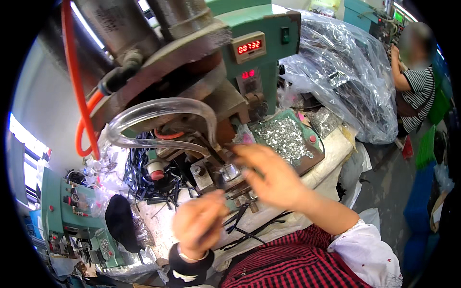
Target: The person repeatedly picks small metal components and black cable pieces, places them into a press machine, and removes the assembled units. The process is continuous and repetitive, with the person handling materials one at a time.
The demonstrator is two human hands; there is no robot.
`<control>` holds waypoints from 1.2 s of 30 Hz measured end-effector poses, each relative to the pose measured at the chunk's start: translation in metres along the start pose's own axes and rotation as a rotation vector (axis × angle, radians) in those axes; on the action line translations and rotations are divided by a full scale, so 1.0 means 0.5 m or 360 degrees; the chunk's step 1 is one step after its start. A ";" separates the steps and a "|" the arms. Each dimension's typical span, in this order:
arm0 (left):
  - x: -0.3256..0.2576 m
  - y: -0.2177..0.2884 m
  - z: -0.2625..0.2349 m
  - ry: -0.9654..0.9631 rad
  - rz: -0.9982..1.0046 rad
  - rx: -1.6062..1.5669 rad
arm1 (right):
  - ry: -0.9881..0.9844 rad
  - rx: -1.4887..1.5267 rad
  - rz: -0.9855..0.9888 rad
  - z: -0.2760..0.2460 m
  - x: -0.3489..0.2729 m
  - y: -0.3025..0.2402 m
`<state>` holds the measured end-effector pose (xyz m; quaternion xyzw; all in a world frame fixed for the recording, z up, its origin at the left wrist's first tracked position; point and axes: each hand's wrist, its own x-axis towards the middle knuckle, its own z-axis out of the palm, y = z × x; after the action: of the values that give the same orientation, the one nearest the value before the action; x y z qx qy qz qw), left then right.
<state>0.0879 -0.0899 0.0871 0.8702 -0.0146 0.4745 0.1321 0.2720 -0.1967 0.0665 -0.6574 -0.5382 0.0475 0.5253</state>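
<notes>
My right hand [273,175] reaches over the work spot of a green press [283,48], its fingers stretched and apart beside a small shiny metal fixture [229,172]. Closer to me and to the left, my left hand [199,223] is blurred, with its fingers curled in. Something dark shows at its palm, too smeared to name. Several thin black strips [249,234] lie on the pale table cover between my forearms. A larger heap of black strips [137,168] sits left of the fixture.
A clear bent tube [165,105] arches above the fixture. Small shiny metal pieces [283,137] fill a green tray at right. A red-topped push button [156,171] stands left. Clear plastic sheeting [341,72] covers the back right, near another person [418,86]. An orange hose [72,62] hangs at left.
</notes>
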 end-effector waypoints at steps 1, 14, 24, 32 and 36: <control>-0.003 0.006 0.018 -0.0071 0.0089 0.0032 | -0.0030 -0.0229 -0.0080 -0.008 0.000 0.041; -0.011 -0.017 0.087 -0.0100 0.0421 0.0181 | 0.0559 -0.0963 0.0303 -0.065 -0.054 0.251; -0.074 0.045 0.034 -0.0151 -0.0065 0.0195 | 0.0279 -0.1143 -0.0073 -0.015 -0.019 0.248; -0.111 -0.041 -0.121 0.0348 -0.0678 0.0819 | 0.0649 -0.0632 -0.0076 -0.066 -0.044 0.204; -0.160 -0.176 -0.046 -0.0472 -0.0428 0.0977 | 0.0562 -0.0564 -0.0126 -0.034 -0.024 0.178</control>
<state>0.0387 -0.0074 0.0136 0.9228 0.2239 0.3038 -0.0776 0.3361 -0.2052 0.0021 -0.7157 -0.4633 -0.1838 0.4893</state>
